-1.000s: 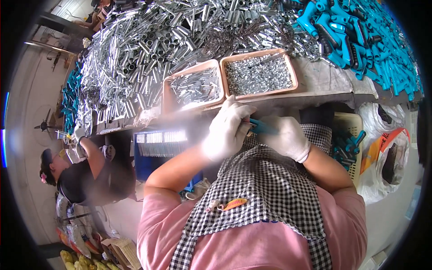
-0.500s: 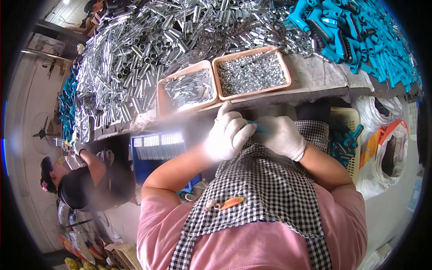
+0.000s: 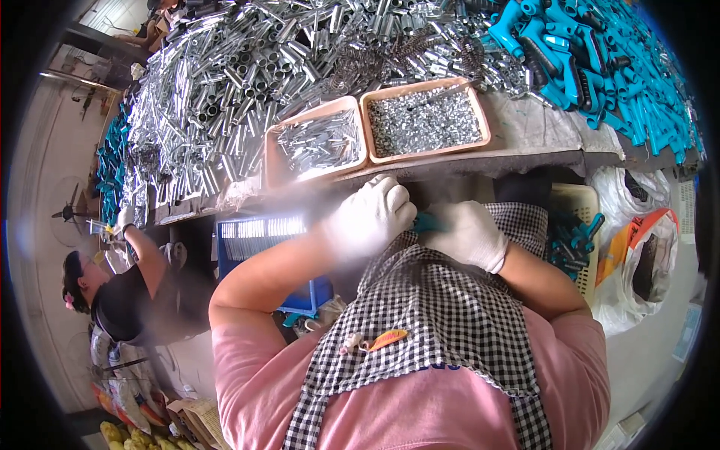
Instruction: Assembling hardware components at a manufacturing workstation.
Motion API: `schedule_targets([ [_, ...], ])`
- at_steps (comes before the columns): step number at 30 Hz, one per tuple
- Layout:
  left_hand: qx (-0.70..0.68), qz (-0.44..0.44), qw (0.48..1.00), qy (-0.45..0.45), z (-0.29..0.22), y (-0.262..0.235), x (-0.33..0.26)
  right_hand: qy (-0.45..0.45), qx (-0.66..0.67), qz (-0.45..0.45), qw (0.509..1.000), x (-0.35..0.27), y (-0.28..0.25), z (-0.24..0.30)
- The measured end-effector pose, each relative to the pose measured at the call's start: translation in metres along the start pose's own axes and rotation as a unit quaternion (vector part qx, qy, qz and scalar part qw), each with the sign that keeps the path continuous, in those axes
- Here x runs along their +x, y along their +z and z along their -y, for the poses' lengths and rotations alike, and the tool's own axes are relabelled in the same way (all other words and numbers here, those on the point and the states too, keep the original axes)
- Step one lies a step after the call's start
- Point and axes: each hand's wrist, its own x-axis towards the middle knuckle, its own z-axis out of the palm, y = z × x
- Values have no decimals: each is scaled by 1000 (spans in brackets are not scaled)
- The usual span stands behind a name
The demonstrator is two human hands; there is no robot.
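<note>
In front of my checked apron, both my hands work close together in white gloves. My right hand (image 3: 471,236) is wrapped round a teal plastic handle (image 3: 429,223), most of which its fingers cover. My left hand (image 3: 373,216) is closed beside the handle's end, knuckles up; whatever its fingers pinch is hidden. Just beyond them, on the table edge, stand two shallow peach trays. The left tray (image 3: 363,154) holds thin metal pins, and the right tray (image 3: 487,133) holds small shiny metal pieces with a rod lying on top.
Metal tubes (image 3: 247,82) and dark springs (image 3: 367,64) heap the table; teal handles (image 3: 645,97) pile up at far right. A cream basket (image 3: 589,196) holds teal parts at my right, near white sacks (image 3: 637,292). A blue crate (image 3: 304,298) stands left, and a co-worker (image 3: 131,300) sits beyond.
My left hand has turned knuckles-up, its forearm swinging outward to the left. The right hand keeps its grip on the teal handle, shifted only slightly.
</note>
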Motion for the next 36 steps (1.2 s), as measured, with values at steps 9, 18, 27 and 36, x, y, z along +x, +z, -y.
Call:
schedule_targets([
  [9,-37,-175,974,-140,6,-15,-8,11,62,-18,998,0,-14,2],
  [18,-169,-325,881,-298,-24,16,-2,136,781,128,596,-18,15,-35],
  [27,-165,-407,896,-64,-50,35,32,95,738,130,655,-43,23,-49],
  [36,-124,-398,905,-88,-48,44,30,222,676,98,696,-38,14,-31],
])
